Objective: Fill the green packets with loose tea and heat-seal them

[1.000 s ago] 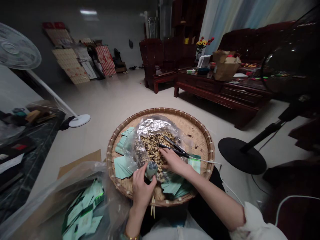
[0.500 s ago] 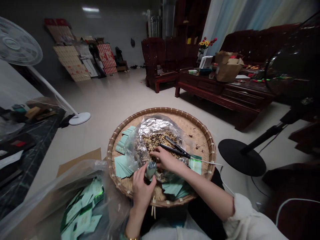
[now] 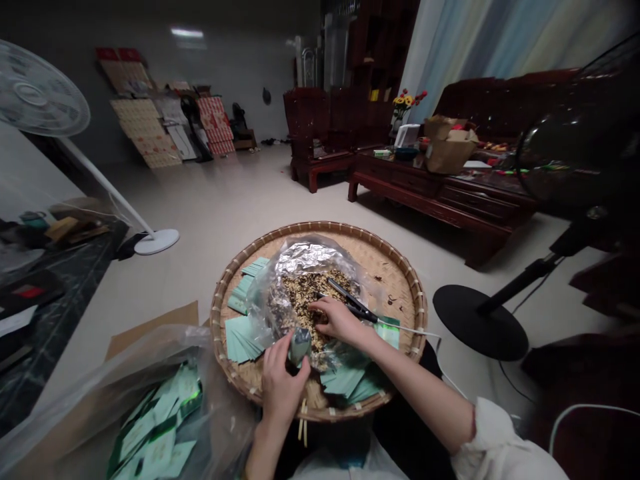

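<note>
The left hand point(image 3: 281, 390) had a narrow grip around a small foil packet point(image 3: 301, 346), almost upright, its long axis pointing away from the person, over the round bamboo tray point(image 3: 320, 227). The right hand point(image 3: 340, 320) rested on dried loose leaves point(image 3: 310, 303) in a foil-lined plastic bag point(image 3: 307, 259); I cannot tell if its grip held some.

- small silvery sachet point(image 3: 300, 345), upright, gripped in the left hand point(image 3: 283, 390)
- dried speckled mix point(image 3: 313, 300), heaped inside a foil-lined plastic bag point(image 3: 305, 260), right hand point(image 3: 340, 320) pressing into it

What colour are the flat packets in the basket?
The packets are pale blue-green, clearest in the head view.
</note>
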`<action>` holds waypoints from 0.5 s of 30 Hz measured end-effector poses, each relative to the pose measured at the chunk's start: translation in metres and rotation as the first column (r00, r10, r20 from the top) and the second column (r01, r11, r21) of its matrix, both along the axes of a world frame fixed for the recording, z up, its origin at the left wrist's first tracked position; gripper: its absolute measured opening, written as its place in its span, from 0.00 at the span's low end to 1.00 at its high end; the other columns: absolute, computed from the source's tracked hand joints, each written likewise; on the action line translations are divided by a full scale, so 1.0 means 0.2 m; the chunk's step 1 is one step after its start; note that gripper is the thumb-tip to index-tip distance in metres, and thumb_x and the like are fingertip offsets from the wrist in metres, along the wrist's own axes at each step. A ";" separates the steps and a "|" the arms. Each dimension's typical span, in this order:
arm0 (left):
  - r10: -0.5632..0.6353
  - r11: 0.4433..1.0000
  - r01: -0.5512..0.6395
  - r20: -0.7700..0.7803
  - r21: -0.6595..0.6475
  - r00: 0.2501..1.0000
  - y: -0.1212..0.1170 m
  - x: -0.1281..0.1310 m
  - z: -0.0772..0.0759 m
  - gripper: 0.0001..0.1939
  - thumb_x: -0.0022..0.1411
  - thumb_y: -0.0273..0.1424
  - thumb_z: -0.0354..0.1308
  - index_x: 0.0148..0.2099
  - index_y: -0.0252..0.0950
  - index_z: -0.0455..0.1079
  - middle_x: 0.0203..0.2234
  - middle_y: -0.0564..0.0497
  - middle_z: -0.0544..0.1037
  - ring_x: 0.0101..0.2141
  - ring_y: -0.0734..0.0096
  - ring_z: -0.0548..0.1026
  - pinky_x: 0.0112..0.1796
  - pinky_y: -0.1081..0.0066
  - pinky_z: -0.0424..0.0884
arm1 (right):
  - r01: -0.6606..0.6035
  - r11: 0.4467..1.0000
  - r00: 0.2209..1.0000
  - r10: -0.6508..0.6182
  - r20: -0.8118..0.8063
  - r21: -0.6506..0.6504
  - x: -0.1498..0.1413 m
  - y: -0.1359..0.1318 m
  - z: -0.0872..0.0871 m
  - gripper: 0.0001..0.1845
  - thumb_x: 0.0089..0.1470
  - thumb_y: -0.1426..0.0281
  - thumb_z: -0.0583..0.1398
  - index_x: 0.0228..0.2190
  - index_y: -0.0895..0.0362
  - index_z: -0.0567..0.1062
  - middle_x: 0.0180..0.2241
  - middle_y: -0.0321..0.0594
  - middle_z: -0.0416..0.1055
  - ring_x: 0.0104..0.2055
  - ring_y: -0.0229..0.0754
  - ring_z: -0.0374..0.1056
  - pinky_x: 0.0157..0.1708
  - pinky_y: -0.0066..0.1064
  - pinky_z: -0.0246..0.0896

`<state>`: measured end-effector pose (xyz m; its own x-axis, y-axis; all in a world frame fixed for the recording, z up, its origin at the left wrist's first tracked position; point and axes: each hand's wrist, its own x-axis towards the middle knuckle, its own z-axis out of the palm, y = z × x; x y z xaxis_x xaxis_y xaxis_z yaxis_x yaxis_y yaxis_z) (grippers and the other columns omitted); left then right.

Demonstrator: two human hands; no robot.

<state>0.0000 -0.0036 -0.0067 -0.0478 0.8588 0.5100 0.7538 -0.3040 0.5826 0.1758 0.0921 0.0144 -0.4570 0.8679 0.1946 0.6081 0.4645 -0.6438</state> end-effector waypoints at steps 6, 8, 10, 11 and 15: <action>-0.001 1.000 0.001 -0.002 0.007 1.000 -0.01 0.01 0.01 0.21 0.54 0.29 0.55 0.51 0.33 0.67 0.41 0.42 0.75 0.42 0.57 0.72 0.43 0.57 0.70 | -0.035 0.999 0.994 0.030 0.109 0.039 -0.05 -0.01 -0.03 0.20 0.41 0.80 0.62 0.39 0.58 0.75 0.39 0.44 0.69 0.41 0.44 0.66 0.39 0.30 0.60; 0.008 1.000 -0.008 0.001 0.016 1.000 0.00 0.01 0.01 0.21 0.54 0.29 0.56 0.51 0.34 0.67 0.41 0.42 0.75 0.42 0.57 0.72 0.43 0.57 0.70 | -0.021 0.999 0.997 0.019 0.080 0.028 -0.06 0.00 -0.01 0.15 0.40 0.82 0.61 0.34 0.58 0.76 0.34 0.41 0.70 0.37 0.41 0.67 0.36 0.29 0.60; 0.013 1.000 -0.013 0.001 0.026 1.000 0.00 0.00 0.02 0.21 0.54 0.30 0.56 0.51 0.34 0.67 0.41 0.42 0.75 0.42 0.57 0.72 0.43 0.57 0.70 | 0.025 1.000 1.000 -0.025 0.004 0.000 -0.04 0.01 0.01 0.15 0.39 0.83 0.61 0.32 0.58 0.77 0.31 0.39 0.72 0.34 0.40 0.67 0.35 0.28 0.60; 0.014 0.999 -0.014 0.001 0.029 1.000 0.01 0.00 0.02 0.21 0.54 0.30 0.56 0.51 0.33 0.67 0.41 0.42 0.75 0.42 0.57 0.72 0.43 0.57 0.70 | 0.050 0.999 0.998 -0.051 -0.042 -0.018 -0.03 0.01 0.03 0.15 0.39 0.83 0.61 0.31 0.58 0.78 0.30 0.38 0.73 0.33 0.39 0.67 0.35 0.27 0.59; 0.010 0.999 -0.010 -0.011 0.034 1.000 0.03 0.01 0.05 0.21 0.54 0.29 0.56 0.51 0.33 0.66 0.40 0.43 0.74 0.41 0.58 0.72 0.42 0.59 0.71 | 0.097 0.987 0.983 -0.115 -0.143 -0.126 0.03 0.04 0.09 0.13 0.39 0.79 0.62 0.32 0.58 0.79 0.26 0.35 0.74 0.28 0.36 0.66 0.30 0.25 0.59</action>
